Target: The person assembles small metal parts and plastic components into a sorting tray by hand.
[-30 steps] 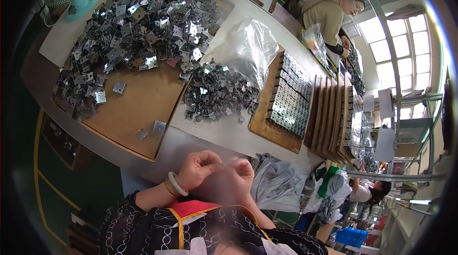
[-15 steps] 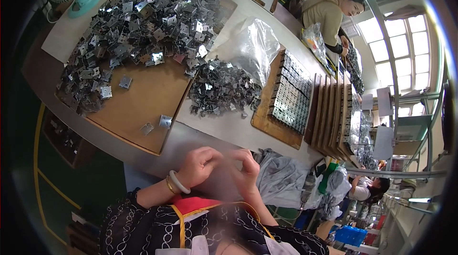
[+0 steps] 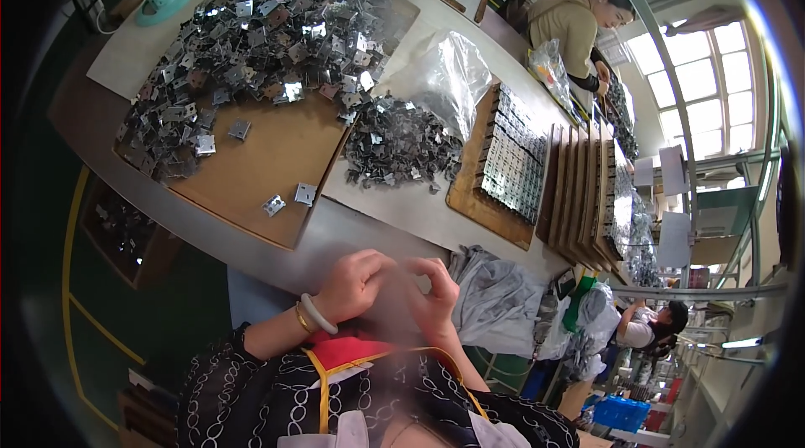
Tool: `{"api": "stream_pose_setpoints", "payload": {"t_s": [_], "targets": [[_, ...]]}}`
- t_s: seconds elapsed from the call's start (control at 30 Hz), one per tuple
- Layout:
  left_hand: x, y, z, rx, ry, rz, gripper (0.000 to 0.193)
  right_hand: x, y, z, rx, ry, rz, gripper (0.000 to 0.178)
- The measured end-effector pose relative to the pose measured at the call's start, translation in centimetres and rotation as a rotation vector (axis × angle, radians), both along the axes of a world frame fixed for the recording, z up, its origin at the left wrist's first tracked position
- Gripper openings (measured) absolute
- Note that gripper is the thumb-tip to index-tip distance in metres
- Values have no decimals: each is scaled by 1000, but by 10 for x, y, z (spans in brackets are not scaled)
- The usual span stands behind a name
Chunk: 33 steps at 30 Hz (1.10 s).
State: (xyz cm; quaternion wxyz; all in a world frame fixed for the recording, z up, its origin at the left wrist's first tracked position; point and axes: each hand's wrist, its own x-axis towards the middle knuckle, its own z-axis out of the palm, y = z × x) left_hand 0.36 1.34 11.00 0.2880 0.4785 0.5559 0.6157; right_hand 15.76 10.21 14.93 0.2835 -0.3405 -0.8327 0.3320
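1. Fingers (image 3: 381, 268) of both hands curl together close to the chest, tips nearly meeting; what they pinch is blurred, so I cannot tell the grip.
2. Left hand (image 3: 356, 284) wears a pale bangle (image 3: 319, 314); right hand (image 3: 436, 293) sits just beside it, below the surface (image 3: 369, 226) edge.
3. Plates (image 3: 268, 54) lie heaped on a board (image 3: 268, 163), two loose ones (image 3: 289, 199) nearest.
4. Such plates look stiff, thin, light and sharp-edged; best pinched by the flat faces.
5. Clips (image 3: 402, 146) sit beside a bag (image 3: 444, 79).

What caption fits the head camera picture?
Both hands, left and right, meet near a table heaped with metal parts.
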Motion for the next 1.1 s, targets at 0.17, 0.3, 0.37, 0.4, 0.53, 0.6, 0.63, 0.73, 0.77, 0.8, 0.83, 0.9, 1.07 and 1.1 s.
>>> {"api": "stream_pose_setpoints", "payload": {"t_s": [0.17,0.3,0.37,0.4,0.53,0.6,0.63,0.73,0.77,0.8,0.83,0.9,1.07,1.1], "targets": [[7,-13,6,22,-6,-6,10,2,-17,6,77,33,-27,29],[11,-20,8,29,-1,-7,12,9,-22,-3,-54,108,-8,24],[9,-18,17,17,56,-35,15,15,-19,-15,-162,255,-57,23],[7,-23,25,-18,69,-54,18,18,-19,-17,-216,310,-89,25],[-6,-33,19,10,192,50,21,20,-13,-17,-314,363,-137,31],[-19,-32,13,39,314,113,22,24,-13,-19,-326,357,-132,33],[-26,-33,11,9,440,238,22,27,-13,-22,-331,334,-114,35],[-50,-26,9,-65,617,488,24,40,-20,-15,-271,333,-116,35],[-58,-28,11,-112,657,526,26,43,-24,-17,-239,296,-130,34],[-68,-22,12,-135,690,562,29,46,-20,-20,-183,264,-154,34],[-76,-15,6,-177,774,552,31,58,-15,-36,-145,239,-177,33],[-96,-23,-12,-262,905,493,33,61,-18,-56,-283,364,-176,32],[-114,-24,-24,-276,897,336,34,50,-23,-28,-130,140,-177,31],[-117,-20,-20,-257,859,310,31,51,-21,-28,-160,132,-200,31]]}}
